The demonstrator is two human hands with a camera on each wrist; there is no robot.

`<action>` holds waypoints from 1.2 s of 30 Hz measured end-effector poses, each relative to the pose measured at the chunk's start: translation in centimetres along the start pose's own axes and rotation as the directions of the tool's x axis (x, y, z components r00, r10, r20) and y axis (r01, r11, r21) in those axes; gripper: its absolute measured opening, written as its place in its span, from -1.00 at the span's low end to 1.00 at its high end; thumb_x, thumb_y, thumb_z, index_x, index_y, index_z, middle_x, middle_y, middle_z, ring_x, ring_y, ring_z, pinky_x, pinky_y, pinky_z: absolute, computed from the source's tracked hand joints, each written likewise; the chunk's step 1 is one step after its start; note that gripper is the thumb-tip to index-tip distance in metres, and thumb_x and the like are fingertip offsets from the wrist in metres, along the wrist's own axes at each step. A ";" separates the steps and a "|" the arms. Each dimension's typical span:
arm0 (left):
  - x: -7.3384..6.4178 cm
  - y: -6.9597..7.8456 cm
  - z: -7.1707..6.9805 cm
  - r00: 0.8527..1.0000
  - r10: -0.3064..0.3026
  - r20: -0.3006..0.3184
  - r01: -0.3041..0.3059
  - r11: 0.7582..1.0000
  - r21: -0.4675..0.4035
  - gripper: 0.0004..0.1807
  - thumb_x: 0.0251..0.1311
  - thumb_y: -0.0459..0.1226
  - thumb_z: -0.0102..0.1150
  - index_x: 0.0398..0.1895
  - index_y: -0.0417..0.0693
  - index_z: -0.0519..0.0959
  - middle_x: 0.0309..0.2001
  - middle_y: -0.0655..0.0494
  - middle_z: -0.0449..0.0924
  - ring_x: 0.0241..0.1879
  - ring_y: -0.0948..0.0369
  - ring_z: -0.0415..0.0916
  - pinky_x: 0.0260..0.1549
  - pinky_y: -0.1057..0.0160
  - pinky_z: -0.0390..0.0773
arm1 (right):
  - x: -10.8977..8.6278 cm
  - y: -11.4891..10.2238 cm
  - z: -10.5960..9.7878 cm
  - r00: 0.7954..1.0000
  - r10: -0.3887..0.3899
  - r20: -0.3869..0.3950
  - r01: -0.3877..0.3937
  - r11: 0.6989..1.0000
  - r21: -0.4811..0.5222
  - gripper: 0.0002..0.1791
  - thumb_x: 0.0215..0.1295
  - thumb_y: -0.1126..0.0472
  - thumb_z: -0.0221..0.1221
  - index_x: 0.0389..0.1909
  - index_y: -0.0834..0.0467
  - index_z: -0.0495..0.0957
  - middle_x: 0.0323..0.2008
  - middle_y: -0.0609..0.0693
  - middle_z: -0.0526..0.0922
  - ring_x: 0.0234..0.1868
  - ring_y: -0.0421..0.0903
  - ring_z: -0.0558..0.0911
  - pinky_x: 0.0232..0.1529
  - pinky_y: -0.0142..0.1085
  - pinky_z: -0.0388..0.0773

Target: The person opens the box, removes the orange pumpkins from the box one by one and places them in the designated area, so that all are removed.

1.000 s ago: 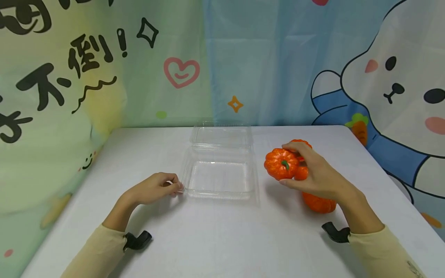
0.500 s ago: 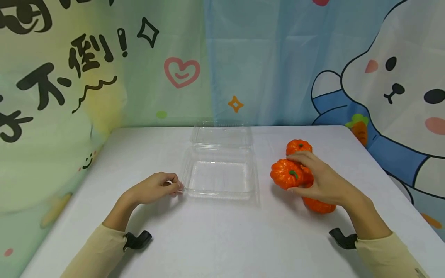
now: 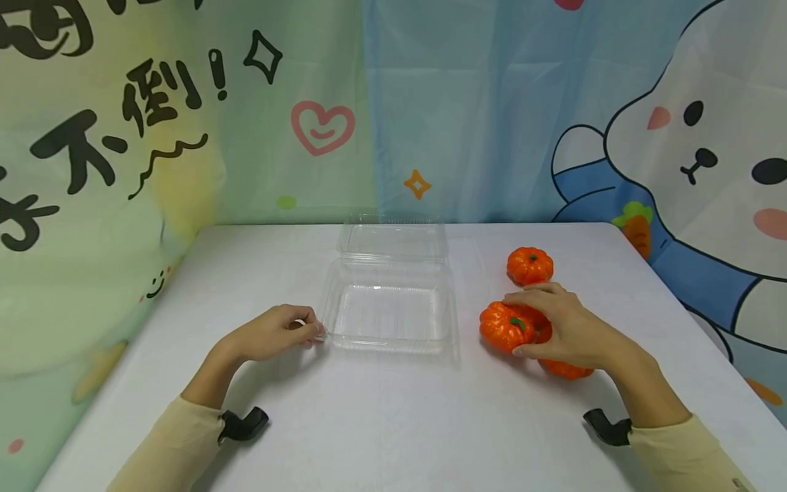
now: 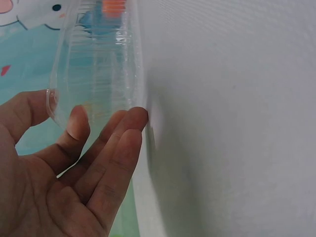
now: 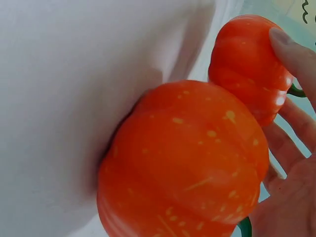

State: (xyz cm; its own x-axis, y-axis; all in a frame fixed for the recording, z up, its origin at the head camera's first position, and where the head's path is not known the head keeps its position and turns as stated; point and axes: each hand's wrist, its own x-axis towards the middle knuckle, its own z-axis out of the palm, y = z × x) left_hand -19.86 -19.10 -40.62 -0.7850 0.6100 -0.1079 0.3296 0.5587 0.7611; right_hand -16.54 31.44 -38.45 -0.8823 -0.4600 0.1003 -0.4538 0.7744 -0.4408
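Note:
My left hand (image 3: 279,335) pinches the left front corner of a clear plastic clamshell box (image 3: 390,342), whose lid lies back behind its base. Thumb and forefinger meet at the rim in the left wrist view, and the other fingers extend beneath. My right hand (image 3: 572,328) holds a small orange pumpkin (image 3: 505,328) with a green stem, low over the table or on it; I cannot tell which. Its thumb lies against the pumpkin's side in the right wrist view. Partly under this hand is another pumpkin (image 3: 567,370), large and near in the right wrist view.
A further pumpkin (image 3: 530,265) stands behind the right hand. More orange shows between the held pumpkin and the fingers, mostly hidden. The white table (image 3: 393,424) reaches back to a printed curtain (image 3: 467,102).
My right hand has brought the held pumpkin down and toward me, and slightly right, uncovering the rear pumpkin. My left hand and the clamshell box have stayed put.

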 end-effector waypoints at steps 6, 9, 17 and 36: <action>0.0 0.1 -0.1 1.000 0.001 0.005 -0.001 1.000 -0.005 -0.74 0.53 -0.16 0.02 -0.18 -0.14 0.62 -0.10 0.04 0.75 -0.17 0.18 0.73 -0.06 0.27 0.57 | -0.1 0.1 0.4 1.000 0.011 0.007 -0.011 1.000 -0.002 -0.20 -0.06 0.04 0.62 0.29 -0.01 0.56 0.27 0.09 0.54 0.41 0.23 0.24 0.22 0.38 0.11; 0.1 0.2 -0.1 1.000 0.005 0.001 -0.005 1.000 -0.004 -0.75 0.52 -0.17 0.02 -0.18 -0.14 0.62 -0.10 0.03 0.74 -0.18 0.17 0.73 -0.06 0.28 0.57 | 0.0 0.2 0.4 1.000 0.020 0.013 -0.020 1.000 -0.018 -0.20 -0.06 0.02 0.62 0.29 -0.02 0.57 0.26 0.10 0.54 0.40 0.22 0.24 0.21 0.33 0.11; -0.2 0.0 -0.1 1.000 -0.022 0.001 0.022 1.000 -0.020 -0.74 0.52 -0.10 0.06 -0.23 -0.07 0.62 -0.13 0.07 0.72 -0.18 0.15 0.72 -0.08 0.29 0.56 | 0.0 -0.1 0.5 0.998 0.030 0.048 -0.026 0.996 -0.080 -0.19 0.01 -0.06 0.57 0.32 0.07 0.57 0.31 0.12 0.56 0.37 0.19 0.28 0.15 0.28 0.18; 0.8 0.4 -1.8 0.979 -0.067 -0.190 0.078 0.996 0.049 -0.54 0.54 0.06 0.00 0.21 -0.07 0.54 0.21 -0.02 0.62 0.16 0.01 0.63 0.12 -0.08 0.56 | 0.5 -0.4 0.5 1.000 0.013 -0.013 -0.013 0.999 -0.029 -0.23 0.22 -0.14 0.42 0.39 0.08 0.46 0.43 0.17 0.36 0.41 0.26 0.29 0.30 0.47 0.11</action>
State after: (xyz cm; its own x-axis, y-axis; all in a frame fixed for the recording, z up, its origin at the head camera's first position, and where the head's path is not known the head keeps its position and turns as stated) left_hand -21.30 -19.40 -39.27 -0.8908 0.4531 -0.0354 0.2926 0.6314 0.7181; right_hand -16.77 30.68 -38.70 -0.8894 -0.4445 0.1064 -0.4459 0.7927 -0.4156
